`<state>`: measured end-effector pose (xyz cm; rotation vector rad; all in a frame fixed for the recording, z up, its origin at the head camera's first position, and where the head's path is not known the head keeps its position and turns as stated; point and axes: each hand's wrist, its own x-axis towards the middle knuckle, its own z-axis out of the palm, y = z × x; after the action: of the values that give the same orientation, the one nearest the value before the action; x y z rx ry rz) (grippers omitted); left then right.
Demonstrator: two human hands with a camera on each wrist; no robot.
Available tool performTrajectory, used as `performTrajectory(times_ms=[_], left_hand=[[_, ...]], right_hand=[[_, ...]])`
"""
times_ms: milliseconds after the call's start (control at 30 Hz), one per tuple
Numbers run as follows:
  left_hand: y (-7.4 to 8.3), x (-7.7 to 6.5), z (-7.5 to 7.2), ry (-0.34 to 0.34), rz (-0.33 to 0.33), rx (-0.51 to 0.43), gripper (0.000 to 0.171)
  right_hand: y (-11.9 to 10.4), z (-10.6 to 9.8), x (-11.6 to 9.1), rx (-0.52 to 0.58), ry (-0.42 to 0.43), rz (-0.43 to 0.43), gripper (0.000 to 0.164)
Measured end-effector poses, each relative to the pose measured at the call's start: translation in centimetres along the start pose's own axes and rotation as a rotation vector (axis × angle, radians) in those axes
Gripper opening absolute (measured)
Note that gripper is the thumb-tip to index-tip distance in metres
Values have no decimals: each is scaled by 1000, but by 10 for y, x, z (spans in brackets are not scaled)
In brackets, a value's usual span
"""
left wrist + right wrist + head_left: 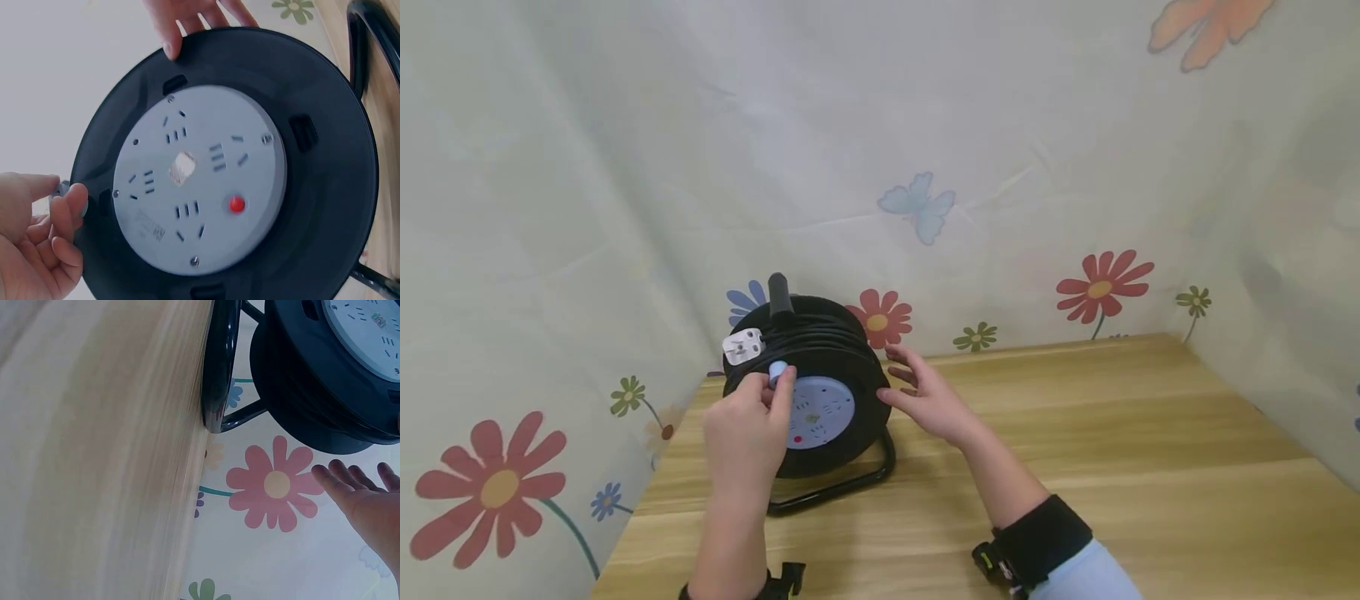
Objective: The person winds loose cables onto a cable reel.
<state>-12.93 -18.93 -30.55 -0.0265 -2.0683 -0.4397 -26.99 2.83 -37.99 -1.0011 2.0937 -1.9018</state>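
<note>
A black cable reel (867,412) stands on its tubular metal stand (838,488), with black cable wound round its drum. Its round grey socket panel (200,156) carries a red button (237,204). My left hand (747,429) pinches the small light-blue crank knob (777,372) near the reel's rim between thumb and fingers. On the other side, my right hand (928,402) is held up next to the rim, fingers spread and loosely extended. In the left wrist view its thumb overlaps the rim; whether it touches is hard to tell.
A white plug (743,346) lies against the wound cable at the reel's upper left. Above the drum rises a black carrying handle (780,296). The wooden table (1112,433) extends to the right, and a flower-printed cloth (1000,275) hangs behind and at both sides.
</note>
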Motion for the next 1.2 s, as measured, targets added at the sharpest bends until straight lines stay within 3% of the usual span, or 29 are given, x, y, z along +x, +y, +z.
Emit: performTrajectory(times_ms=[300,533,933,1200], left_hand=[[14,2,12,-38,-3,-44,38],[25,3,18,-91,-49,-49,39],[35,-4,16,-104,-80,-61,36],[38,-15,7,-275,-183,-46,39]], right_hand=[[2,-1,1,-7,-3,32,77],[4,-1,2,-5,-14,14,78],[-2,-6,-8,-14,-4,4,73],[-17,-17,-26,-44,22,-48,69]])
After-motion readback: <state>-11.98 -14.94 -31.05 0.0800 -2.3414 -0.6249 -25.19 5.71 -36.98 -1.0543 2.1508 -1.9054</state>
